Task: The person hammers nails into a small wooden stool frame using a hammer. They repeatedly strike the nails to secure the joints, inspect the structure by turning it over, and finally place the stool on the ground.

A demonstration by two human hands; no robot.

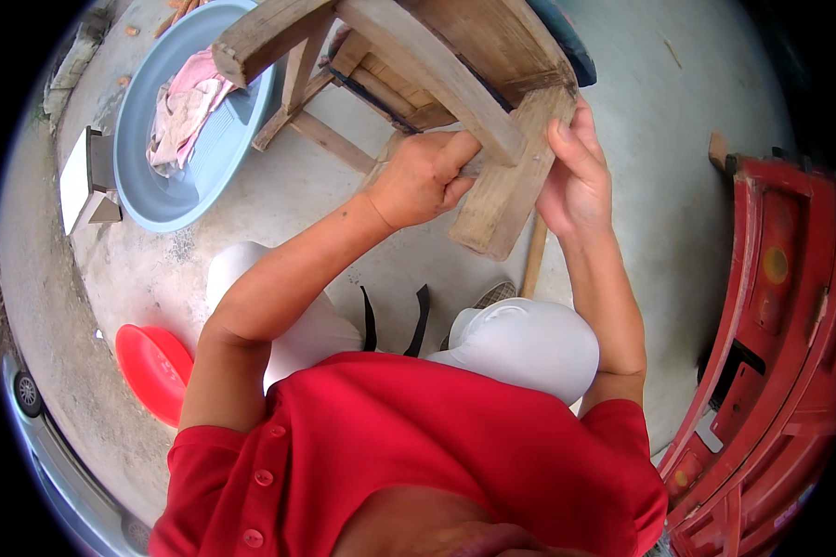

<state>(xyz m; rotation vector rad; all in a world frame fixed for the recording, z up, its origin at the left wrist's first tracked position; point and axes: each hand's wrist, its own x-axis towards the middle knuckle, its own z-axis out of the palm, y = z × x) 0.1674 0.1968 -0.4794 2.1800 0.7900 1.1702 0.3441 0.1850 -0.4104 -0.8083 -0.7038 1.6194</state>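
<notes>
No legible text; pale marks (pixel 171 368) inside the red basin (pixel 143 379)

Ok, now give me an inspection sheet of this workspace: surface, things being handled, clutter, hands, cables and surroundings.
Surface: grey floor, with some dark marks.
Things handled: wooden frame, tilted, legs and crossbars showing.
Clutter: blue tub with pink cloth in it; red basin; two black strips between the knees.
Hands: right hand holds the frame's edge; left hand curled at the frame, its exact grip unclear.
Cables: nothing seen.
Surroundings: car at lower left; red metal structure at right.
</notes>
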